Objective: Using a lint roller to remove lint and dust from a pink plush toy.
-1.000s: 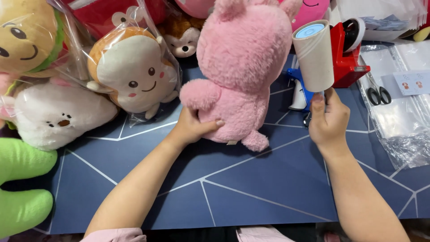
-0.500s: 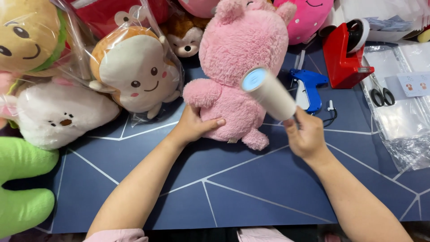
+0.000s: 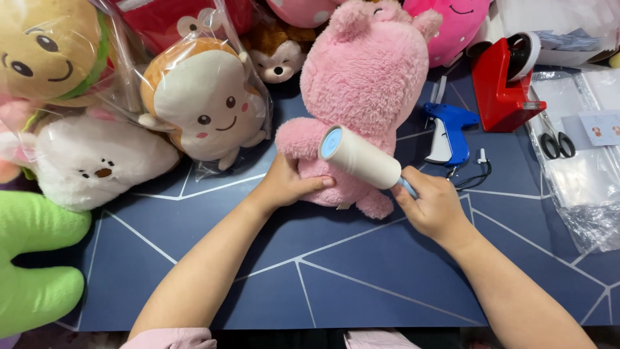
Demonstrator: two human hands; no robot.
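Right hand: the right hand (image 3: 434,205) is closed around the blue handle of a lint roller (image 3: 359,157), fingers wrapped tight on it.
Lint roller: its white drum lies slanted across the lower front of the pink plush toy (image 3: 365,97), the round blue-centred end turned up toward the camera.
What changed: a second ago the roller stood upright, off to the right of the toy and clear of it; half a second ago it was tipping in toward the body; now the drum rests against the fur (or very nearly, the contact itself is hard to make out).
What that means: in my judgement the roller is just arriving on the plush surface, so the cleaning stroke is at its start rather than under way.
Left hand: the left hand (image 3: 289,186) has stayed clamped on the toy's lower left side, under its stubby arm, holding it steady on the blue table (image 3: 361,284).
Right of the toy: a blue tagging gun (image 3: 450,129), a red tape dispenser (image 3: 502,84), black-handled scissors (image 3: 554,139) and clear plastic bags (image 3: 584,184).
Left of the toy: a bagged toast-shaped plush (image 3: 203,103), a white plush (image 3: 97,161) and a green plush (image 3: 35,265).
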